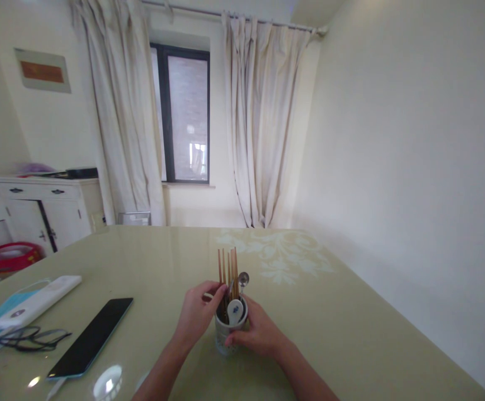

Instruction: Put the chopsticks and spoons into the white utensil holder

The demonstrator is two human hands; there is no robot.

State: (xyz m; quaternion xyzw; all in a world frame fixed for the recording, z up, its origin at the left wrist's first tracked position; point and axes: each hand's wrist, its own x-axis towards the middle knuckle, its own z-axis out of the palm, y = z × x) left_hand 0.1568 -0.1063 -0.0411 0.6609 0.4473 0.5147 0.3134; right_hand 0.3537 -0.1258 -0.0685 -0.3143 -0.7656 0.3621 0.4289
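Observation:
A pale utensil cup (226, 334) with a patterned side stands upright on the table in front of me. Several brown chopsticks (234, 264), a metal spoon (243, 278) and a white ceramic spoon with a blue mark (234, 312) stick up out of it. My right hand (259, 328) is wrapped round the cup's right side, thumb across the front. At the cup's left rim, my left hand (198, 312) has thumb and forefinger brought together beside the chopsticks. A small whitish piece shows by those fingers, but I cannot make out what they pinch.
On the table's left lie a black-screened phone (94, 337) with a cable, eyeglasses (35, 338), a white power bank (37, 303) and a blue face mask (10, 312). The table's glossy top (351, 334) runs alongside the wall at right. Curtains and a window stand beyond.

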